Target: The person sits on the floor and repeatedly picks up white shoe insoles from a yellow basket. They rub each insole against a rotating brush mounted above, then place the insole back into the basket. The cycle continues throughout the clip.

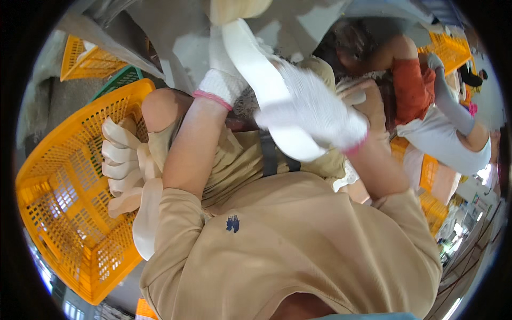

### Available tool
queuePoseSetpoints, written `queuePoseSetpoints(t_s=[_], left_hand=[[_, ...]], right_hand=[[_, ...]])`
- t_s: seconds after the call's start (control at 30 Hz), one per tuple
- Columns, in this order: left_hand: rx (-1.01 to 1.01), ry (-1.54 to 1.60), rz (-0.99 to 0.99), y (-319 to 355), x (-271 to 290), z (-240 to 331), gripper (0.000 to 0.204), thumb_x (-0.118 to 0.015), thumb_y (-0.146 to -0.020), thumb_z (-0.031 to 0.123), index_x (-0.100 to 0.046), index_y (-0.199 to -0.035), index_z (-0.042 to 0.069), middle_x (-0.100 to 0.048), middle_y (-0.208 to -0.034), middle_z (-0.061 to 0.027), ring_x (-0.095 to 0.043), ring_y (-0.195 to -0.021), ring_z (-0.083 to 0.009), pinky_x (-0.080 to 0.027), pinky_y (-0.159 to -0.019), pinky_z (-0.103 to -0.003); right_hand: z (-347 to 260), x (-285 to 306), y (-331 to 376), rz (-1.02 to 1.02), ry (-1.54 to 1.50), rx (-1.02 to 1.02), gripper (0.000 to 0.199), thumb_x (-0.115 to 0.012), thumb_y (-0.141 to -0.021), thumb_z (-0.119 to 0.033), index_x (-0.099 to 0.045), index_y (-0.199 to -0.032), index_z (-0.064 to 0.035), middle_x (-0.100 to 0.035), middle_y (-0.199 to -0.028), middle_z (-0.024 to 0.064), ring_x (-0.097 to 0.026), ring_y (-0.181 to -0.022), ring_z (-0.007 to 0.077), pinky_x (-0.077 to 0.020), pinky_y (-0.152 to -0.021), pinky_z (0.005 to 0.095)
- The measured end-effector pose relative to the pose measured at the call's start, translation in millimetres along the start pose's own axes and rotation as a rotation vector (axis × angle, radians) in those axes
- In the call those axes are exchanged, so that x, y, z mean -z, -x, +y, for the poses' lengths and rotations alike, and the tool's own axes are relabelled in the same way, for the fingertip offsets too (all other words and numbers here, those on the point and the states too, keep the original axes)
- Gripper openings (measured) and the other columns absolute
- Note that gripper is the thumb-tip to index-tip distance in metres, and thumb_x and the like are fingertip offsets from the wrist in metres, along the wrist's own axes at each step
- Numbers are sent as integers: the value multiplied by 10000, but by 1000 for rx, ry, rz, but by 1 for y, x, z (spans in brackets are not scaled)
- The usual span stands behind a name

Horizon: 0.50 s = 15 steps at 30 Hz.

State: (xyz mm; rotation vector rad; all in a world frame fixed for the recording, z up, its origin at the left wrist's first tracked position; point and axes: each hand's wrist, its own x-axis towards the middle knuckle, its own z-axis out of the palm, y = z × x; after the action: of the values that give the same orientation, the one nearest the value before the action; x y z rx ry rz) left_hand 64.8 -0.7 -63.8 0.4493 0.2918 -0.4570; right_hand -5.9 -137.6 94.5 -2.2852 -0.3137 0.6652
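A long white shoe sole (pixel 257 66) slants across the upper middle, its far end right below a round cream-coloured wheel (pixel 240 9). I cannot tell whether they touch. My right hand (pixel 314 104), in a white knit glove blurred by motion, is closed round the sole's middle and near part. At the sole's far left edge is my left hand (pixel 221 80), gloved in white with a pink cuff. It grips the sole there, its fingertips partly hidden behind it.
On my left, an orange plastic basket (pixel 32 176) has several off-white soles (pixel 120 154) stacked at its inner edge. Grey machine housing (pixel 186 45) stands in front of me. At the right sits another person (pixel 442 133) near more orange baskets (pixel 450 50). A green crate (pixel 120 80) lies far left.
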Motion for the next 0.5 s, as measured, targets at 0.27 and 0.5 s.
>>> queuePoseSetpoints(t_s=[0.27,0.5], left_hand=[[-174,-58,116,-50,-2,8,665,-349,-1001,613,-574,-1245,36,-657,-1066,-235,-660,-955,-440,-563,-827,-602],[-156,-71,97,-21,-11,-3,658,-346,-1001,590,-581,-1255,31,-667,-1092,-232,-667,-984,-423,-564,-859,-577]], right_hand=[[2,5,-59,-89,-54,109,440,-730,-812,-379,-710,-1187,-150,-688,-1136,191,-675,-992,422,-578,-741,471],[8,-2,-7,371,572,671,338,-707,-808,-313,-672,-1070,-103,-663,-963,232,-654,-908,437,-542,-770,538]])
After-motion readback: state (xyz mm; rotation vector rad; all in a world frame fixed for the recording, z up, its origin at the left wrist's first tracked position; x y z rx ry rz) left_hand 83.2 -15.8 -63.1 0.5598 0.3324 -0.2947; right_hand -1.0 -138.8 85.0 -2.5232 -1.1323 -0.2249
